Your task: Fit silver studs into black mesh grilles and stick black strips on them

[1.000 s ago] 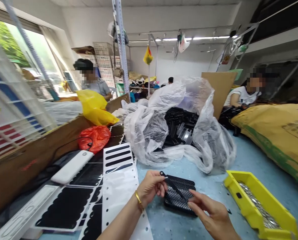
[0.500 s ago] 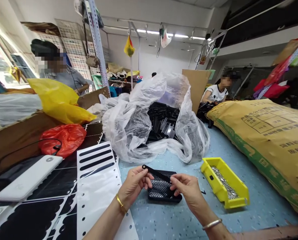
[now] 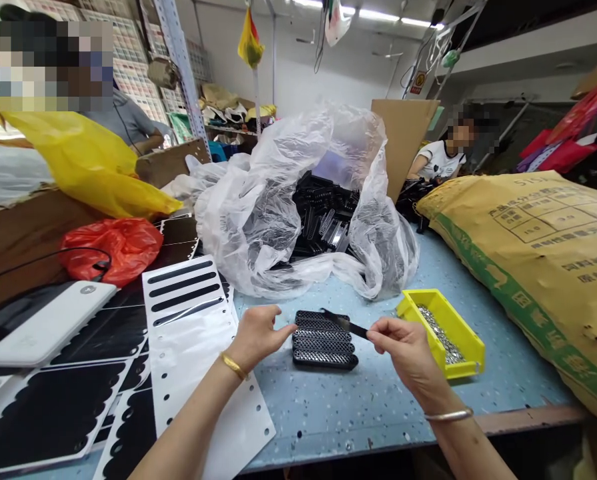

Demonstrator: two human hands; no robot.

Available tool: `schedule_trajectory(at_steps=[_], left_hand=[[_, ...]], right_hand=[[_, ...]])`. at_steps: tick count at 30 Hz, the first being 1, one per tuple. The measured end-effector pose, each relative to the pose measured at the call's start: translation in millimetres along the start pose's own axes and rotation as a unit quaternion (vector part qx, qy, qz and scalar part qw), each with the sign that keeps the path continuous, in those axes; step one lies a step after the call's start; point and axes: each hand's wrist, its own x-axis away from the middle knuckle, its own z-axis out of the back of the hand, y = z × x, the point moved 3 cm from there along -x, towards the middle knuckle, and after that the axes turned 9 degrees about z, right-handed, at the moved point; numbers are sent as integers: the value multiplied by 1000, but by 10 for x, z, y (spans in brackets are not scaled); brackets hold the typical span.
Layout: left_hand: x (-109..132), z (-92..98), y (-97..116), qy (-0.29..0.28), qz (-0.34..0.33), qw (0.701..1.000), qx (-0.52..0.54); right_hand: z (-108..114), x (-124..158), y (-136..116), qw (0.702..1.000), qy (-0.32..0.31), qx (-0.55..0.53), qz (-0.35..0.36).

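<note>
My right hand (image 3: 403, 350) pinches one end of a thin black strip (image 3: 345, 322) and holds it just above a black perforated grille part (image 3: 323, 339) lying on the blue table (image 3: 358, 407). My left hand (image 3: 255, 333) hovers to the left of the grille, fingers curled in a loose pinch with nothing visible between them. It is close to the grille's left edge and over a white backing sheet (image 3: 198, 347) that carries black strips.
A yellow bin (image 3: 443, 331) of small metal parts stands right of my hands. Behind lies a clear plastic bag (image 3: 298, 207) of black parts. Sheets of black die-cut pieces, a white power bank (image 3: 48, 330), red and yellow bags lie left. A big yellow sack (image 3: 543, 253) fills the right. Two people sit beyond.
My left hand has let go of the black strip, which my right hand alone now holds over the grille. The view has swung downward and to the right.
</note>
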Motion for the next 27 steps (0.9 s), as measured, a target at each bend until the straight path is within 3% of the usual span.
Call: schedule_trajectory(at_steps=[1, 5, 7, 15, 22, 27], left_hand=[[10, 30, 8, 7, -18, 999, -44], [154, -48, 14, -103, -41, 983, -146], [247, -139, -28, -128, -26, 978, -161], [426, -396, -229, -71, 10, 994, -78], [425, -384, -215, -114, -39, 992, -38], [459, -356, -260, -117, -25, 993, -15]], right_hand=[[57, 10, 0, 1000, -8, -13, -12], [142, 86, 89, 994, -59, -65, -73], [122, 131, 166, 990, -65, -75, -97], [0, 164, 312, 982, -63, -97, -147], [-46, 161, 335, 980, -97, -88, -148], [-63, 165, 342, 978, -118, -60, -159]])
